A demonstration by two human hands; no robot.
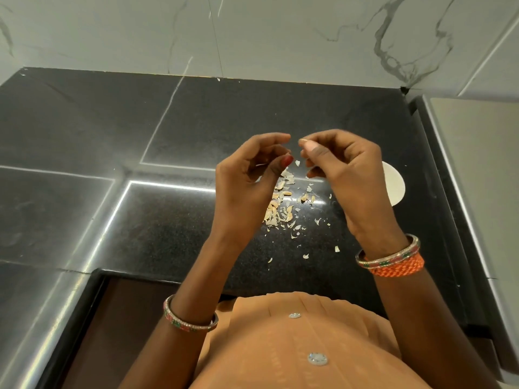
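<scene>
Both my hands are raised above a black countertop, fingertips almost meeting. My right hand pinches a small pale piece between thumb and forefinger; it is too small to identify. My left hand has its fingers loosely curved toward the right hand, and I see nothing held in it. A thin pale flake hangs in the air just below the fingertips. On the counter beneath the hands lies a pile of pale papery peels and tan bits, with flakes scattered toward the front edge.
A white round dish sits on the counter at the right, partly hidden by my right hand. A marble-patterned wall rises behind. The counter's front edge runs near my orange garment. A pale raised surface borders the right.
</scene>
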